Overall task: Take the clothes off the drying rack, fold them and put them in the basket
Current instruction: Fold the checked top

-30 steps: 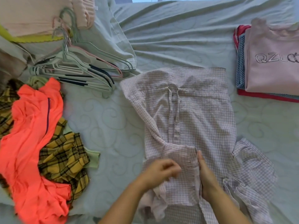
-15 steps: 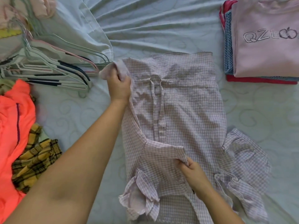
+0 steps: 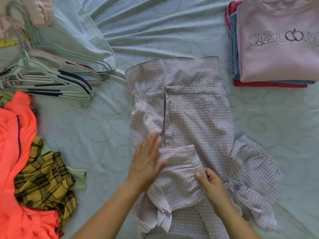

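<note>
Pale green bedsheet under us, the checked shirt lies spread in the middle, its left side folded in. Our left hand presses flat on that fold while our right hand, apart from it, pinches the cloth; we should smooth creases out before folding the other side.

- A pale mint sheet with a faint swirl pattern covers the whole surface.
- Its creases fan out at the far middle.
- Soft, even light falls across it.
- Plastic hangers lie heaped far left.
</note>
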Demonstrator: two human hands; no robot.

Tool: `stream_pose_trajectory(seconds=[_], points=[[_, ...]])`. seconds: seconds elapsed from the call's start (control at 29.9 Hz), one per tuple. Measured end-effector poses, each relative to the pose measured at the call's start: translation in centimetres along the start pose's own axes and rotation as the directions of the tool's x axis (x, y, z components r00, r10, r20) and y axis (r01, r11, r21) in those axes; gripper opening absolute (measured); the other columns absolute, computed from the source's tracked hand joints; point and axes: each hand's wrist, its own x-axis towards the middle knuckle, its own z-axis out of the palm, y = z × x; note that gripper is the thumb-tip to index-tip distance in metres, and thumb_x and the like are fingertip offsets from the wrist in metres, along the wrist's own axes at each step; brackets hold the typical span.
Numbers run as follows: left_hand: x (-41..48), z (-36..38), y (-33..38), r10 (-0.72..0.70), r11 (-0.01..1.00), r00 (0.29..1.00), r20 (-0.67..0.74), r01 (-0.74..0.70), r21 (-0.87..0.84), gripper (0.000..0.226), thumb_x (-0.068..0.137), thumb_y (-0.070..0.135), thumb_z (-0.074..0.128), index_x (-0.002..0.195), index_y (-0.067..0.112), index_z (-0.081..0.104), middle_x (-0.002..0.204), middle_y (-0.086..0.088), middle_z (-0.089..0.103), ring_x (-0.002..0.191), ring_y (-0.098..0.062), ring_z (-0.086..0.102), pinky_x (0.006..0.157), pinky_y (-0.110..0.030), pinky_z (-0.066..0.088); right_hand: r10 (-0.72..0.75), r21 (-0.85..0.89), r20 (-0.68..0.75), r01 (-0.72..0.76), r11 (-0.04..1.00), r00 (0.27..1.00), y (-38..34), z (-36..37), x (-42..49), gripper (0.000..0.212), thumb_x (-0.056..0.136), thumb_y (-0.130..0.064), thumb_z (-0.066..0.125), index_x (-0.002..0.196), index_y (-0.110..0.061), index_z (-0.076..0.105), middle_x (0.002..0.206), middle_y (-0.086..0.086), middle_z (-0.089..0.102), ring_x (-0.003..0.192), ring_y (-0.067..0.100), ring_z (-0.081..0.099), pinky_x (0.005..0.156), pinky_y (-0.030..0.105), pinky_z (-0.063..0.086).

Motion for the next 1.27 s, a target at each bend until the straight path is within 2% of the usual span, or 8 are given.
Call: stream_pose_trajectory(seconds=[0.17,0.57,0.74,0.84,0.97,1.07,1.17,1.27], points=[[-7.7,4.0,1.0,-0.097,0.981,0.971,0.220,0.057,0.185,0.074,0.091,0.066,0.010,0.149,0.020,0.002,0.157,-0.004,-0.004,0.145,-0.017,-0.006,0.113,-0.041,0.007,0.016,-0.161,-0.060,-0.026,0.987,0.998,2.2,-0.3,-0.4,0.013,0.090,-0.022,0.058,0.088,-0.010,0.060,0.087,0.010,0.069,0.083,0.026,0.066,0.080,0.048,0.052],[-10.1,1.7,0.5,-0.007,0.980,0.979,0.203,-0.034,0.195,0.069,0.092,0.063,0.014,0.149,0.024,0.006,0.158,-0.004,0.000,0.145,-0.019,0.000,0.112,-0.052,0.006,-0.132,-0.519,0.026,0.126,0.845,0.991,0.0,-1.4,-0.1,0.010,0.095,-0.027,0.050,0.089,-0.019,0.051,0.079,-0.006,0.056,0.072,0.008,0.053,0.060,0.021,0.041],[-7.2,1.0,6.0,0.136,0.987,0.955,0.263,-0.153,0.043,0.054,0.095,0.051,0.026,0.140,0.024,0.036,0.150,-0.003,0.033,0.138,-0.021,0.029,0.110,-0.044,0.018,-0.424,-0.313,-0.386,0.316,0.896,0.819,-2.5,-6.6,-1.2,0.012,0.089,-0.020,0.058,0.101,-0.019,0.057,0.103,0.005,0.059,0.093,0.024,0.057,0.079,0.033,0.047],[-4.3,1.2,8.9,0.034,0.999,0.907,0.421,-0.044,0.013,0.059,0.094,0.053,0.018,0.119,0.021,0.061,0.130,0.003,0.058,0.119,-0.020,0.054,0.104,-0.039,0.024,-0.256,-0.343,-0.711,-0.006,0.939,0.656,-1.9,-11.9,0.0,0.054,0.079,-0.023,0.069,0.121,0.003,0.049,0.127,0.026,0.045,0.119,0.039,0.040,0.097,0.045,0.034],[-1.5,0.1,11.3,-0.121,0.965,0.910,0.398,0.201,-0.166,0.055,0.084,0.057,0.027,0.103,0.020,0.064,0.101,0.006,0.063,0.090,-0.014,0.061,0.081,-0.027,0.037,0.189,0.127,-0.638,-0.140,0.982,0.747,0.1,-14.5,2.0,0.071,0.067,-0.031,0.078,0.122,0.004,0.050,0.128,0.026,0.051,0.111,0.036,0.054,0.098,0.049,0.044],[0.6,-1.3,14.5,-0.180,0.695,0.813,0.554,0.504,-0.513,0.055,0.087,0.059,0.042,0.121,0.017,0.054,0.115,0.001,0.057,0.100,-0.010,0.055,0.085,-0.023,0.043,0.067,0.299,-0.384,0.056,0.953,0.921,-1.9,-12.3,0.1,0.037,0.072,-0.026,0.075,0.100,-0.003,0.064,0.103,0.014,0.067,0.079,0.023,0.065,0.076,0.035,0.053],[2.8,-3.4,17.6,-0.141,0.094,0.699,0.701,0.714,-0.693,0.051,0.076,0.052,0.067,0.113,0.020,0.053,0.103,0.003,0.063,0.094,-0.008,0.063,0.073,-0.021,0.052,-0.210,0.161,-0.009,0.208,0.965,0.978,-4.3,-8.4,-3.8,0.035,0.064,-0.026,0.077,0.094,-0.009,0.071,0.091,0.004,0.074,0.086,0.017,0.069,0.070,0.021,0.055],[3.4,-4.4,17.6,-0.290,-0.031,0.682,0.672,0.695,-0.718,0.031,0.077,0.030,0.074,0.099,0.015,0.057,0.096,-0.004,0.068,0.084,-0.012,0.067,0.071,-0.026,0.055,-0.185,0.146,0.331,0.143,0.979,0.925,-5.9,-7.0,-5.5,0.028,0.076,-0.008,0.069,0.104,-0.010,0.067,0.088,-0.003,0.074,0.084,0.008,0.069,0.067,0.015,0.051]])
